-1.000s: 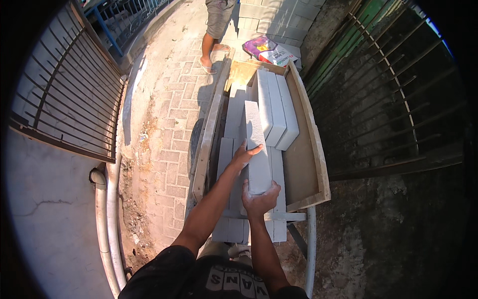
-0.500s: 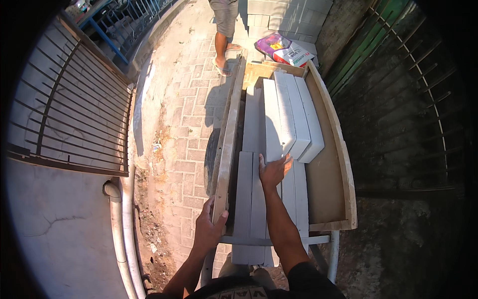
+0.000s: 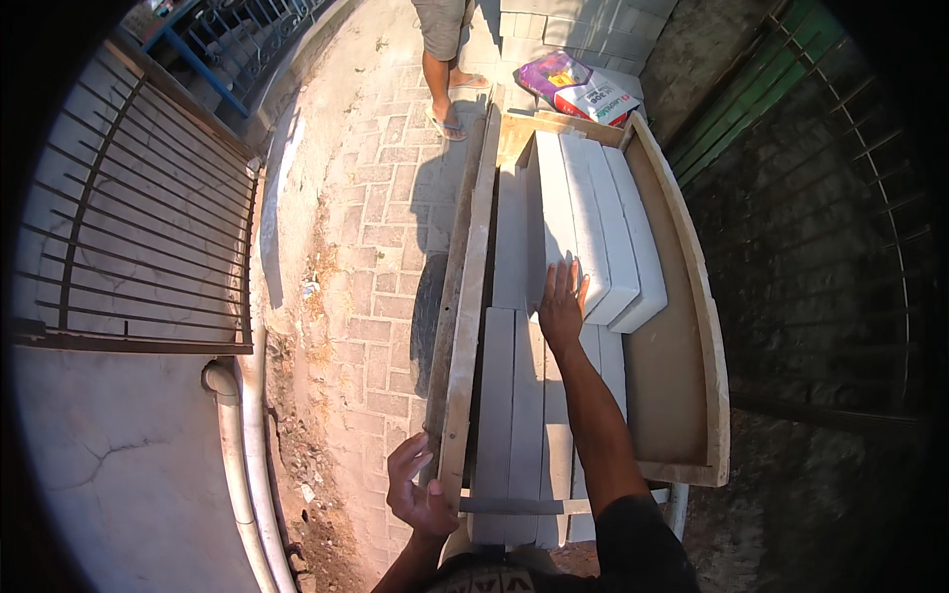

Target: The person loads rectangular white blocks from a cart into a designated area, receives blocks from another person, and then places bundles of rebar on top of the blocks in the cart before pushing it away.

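I see the right hand (image 3: 561, 301) spread flat on the stacked white rectangular blocks (image 3: 593, 222) in the wooden cart (image 3: 692, 296), long axis running away from me. Left hand (image 3: 420, 489) half-curled at the cart's near-left rail, farther off.

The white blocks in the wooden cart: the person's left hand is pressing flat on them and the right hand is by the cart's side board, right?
Not quite: the hands are swapped. In the head view the right hand lies flat on the white blocks, and the left hand is by the side board of the wooden cart.
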The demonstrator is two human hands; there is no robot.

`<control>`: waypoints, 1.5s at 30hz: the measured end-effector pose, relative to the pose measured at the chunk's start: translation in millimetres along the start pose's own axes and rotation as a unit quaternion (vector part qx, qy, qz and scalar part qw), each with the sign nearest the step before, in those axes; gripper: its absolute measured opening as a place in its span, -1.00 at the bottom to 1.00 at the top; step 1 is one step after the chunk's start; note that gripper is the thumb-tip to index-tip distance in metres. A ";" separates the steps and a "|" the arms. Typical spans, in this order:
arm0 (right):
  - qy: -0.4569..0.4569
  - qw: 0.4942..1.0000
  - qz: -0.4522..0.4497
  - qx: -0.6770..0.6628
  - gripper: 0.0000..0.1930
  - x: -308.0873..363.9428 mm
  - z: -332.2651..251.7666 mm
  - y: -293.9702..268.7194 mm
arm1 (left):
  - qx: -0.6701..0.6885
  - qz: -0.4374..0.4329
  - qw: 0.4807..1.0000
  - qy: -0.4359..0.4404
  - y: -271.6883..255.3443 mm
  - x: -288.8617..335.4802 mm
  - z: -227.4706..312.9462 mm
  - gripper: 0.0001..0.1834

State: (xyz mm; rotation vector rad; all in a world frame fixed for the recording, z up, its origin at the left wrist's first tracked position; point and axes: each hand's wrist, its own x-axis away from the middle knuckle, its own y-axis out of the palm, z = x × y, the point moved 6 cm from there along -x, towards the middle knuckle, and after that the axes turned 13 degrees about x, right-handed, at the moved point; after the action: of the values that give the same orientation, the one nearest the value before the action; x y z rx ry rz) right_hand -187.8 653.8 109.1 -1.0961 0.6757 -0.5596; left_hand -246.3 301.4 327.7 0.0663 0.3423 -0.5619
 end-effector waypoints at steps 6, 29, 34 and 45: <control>-0.021 0.990 -0.115 0.082 -0.25 -13.3 -8.0 4.0 | 0.009 0.055 0.998 0.003 -4.5 3.6 0.0 -0.63; 0.077 0.938 -0.274 -0.197 -0.50 351.3 75.5 -140.1 | 0.068 0.088 0.993 -0.048 -9.3 11.4 -32.3 -0.79; 0.122 0.914 -0.282 -0.265 -0.43 344.7 72.3 -143.1 | 0.003 0.107 0.994 -0.031 -13.2 13.4 -18.7 -0.74; 0.296 0.833 -0.015 -0.467 0.17 232.7 152.6 -199.0 | -0.171 0.155 0.959 -0.165 -0.6 8.3 -4.6 -0.49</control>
State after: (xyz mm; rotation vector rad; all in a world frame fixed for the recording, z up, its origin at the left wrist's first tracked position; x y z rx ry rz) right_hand 65.3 511.0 289.6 -1.8682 1.5825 -0.6095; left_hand -241.4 297.4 320.6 -0.3013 0.0952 -0.1904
